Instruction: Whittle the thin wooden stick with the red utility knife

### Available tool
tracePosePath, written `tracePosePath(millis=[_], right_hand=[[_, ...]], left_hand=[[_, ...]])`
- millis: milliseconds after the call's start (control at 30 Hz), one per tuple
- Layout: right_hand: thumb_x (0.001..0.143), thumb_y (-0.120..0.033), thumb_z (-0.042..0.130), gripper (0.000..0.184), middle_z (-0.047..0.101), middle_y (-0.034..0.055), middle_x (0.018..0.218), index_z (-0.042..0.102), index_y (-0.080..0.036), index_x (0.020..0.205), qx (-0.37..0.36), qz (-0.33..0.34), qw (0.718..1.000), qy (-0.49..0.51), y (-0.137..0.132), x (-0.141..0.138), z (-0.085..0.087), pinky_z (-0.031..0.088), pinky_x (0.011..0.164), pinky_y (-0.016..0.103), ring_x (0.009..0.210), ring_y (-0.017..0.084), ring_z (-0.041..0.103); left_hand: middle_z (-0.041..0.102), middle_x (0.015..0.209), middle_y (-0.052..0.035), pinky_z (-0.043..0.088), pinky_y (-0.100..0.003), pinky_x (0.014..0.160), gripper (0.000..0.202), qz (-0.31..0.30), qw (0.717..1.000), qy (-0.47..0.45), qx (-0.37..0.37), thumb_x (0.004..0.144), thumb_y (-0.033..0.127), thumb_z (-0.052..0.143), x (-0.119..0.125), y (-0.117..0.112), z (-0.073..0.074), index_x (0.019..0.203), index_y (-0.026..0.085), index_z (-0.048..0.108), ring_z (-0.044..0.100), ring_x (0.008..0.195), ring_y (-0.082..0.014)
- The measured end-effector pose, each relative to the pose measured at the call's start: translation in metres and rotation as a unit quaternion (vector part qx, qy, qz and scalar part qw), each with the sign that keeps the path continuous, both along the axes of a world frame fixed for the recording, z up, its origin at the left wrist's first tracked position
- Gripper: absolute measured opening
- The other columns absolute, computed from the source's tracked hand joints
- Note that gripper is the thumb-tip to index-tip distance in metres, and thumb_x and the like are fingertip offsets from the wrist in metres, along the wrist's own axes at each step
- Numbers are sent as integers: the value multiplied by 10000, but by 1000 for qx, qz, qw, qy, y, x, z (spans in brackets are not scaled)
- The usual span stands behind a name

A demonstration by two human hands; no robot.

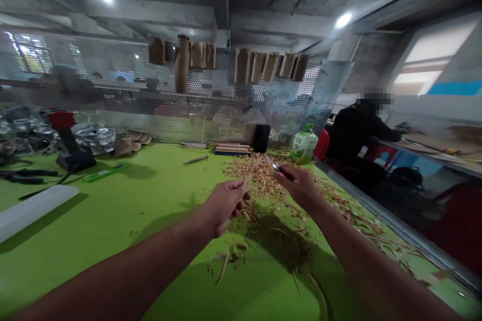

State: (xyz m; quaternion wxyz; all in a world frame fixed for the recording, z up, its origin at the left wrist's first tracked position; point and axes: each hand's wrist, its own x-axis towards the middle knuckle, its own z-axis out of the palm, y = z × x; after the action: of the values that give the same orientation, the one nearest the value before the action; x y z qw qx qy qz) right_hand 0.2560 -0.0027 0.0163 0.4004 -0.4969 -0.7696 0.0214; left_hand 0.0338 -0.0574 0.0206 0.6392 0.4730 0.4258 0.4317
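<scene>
Pinched in my left hand (228,204) is a thin, pale wood strip (248,179) that points up and away from me. My right hand (299,183) is closed round the dark and red handle of a knife (277,167), its blade angled up to the left. Blade and strip are a short way apart. Curled wood shavings (259,175) lie heaped behind and beneath both hands, on the green tabletop (158,241). Part of the strip is hidden inside my left fingers.
Behind the shavings stand a black upright slab (261,138) and a green-capped bottle (304,141). A cordless drill (68,140), pliers (28,176), a green cutter (107,172) and a white block (35,210) lie left. Another person (357,130) sits at right.
</scene>
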Motion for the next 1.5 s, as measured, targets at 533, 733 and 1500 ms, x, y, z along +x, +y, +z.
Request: tracePosePath(millis=[533,733,1500], right_hand=[[860,-467,515,328,519,-10,613,534,-201,668,-11,-33,998,-48,-1,-5,-2,288,542,256,570,133,453],[837,-556,486,455,375,-34,517,410,-210,552,13,-162,986,38,22,42,4,245,505,263,522,123,372],[886,-455,515,314,573,21,683,579,-194,722,28,-27,994,-100,-10,-10,-2,303,576,258,606,141,476]], left_hand=[[524,654,14,276,-204,475,181,-21,1000,20,-6,894,187,474,-2,-10,6,762,123,580,377,485,-51],[559,691,-2,314,-205,484,168,-67,998,11,17,883,209,497,1,-17,5,790,124,607,405,503,-60],[476,575,34,284,-209,466,232,7,996,77,32,890,198,466,4,-14,10,682,155,558,353,451,-66]])
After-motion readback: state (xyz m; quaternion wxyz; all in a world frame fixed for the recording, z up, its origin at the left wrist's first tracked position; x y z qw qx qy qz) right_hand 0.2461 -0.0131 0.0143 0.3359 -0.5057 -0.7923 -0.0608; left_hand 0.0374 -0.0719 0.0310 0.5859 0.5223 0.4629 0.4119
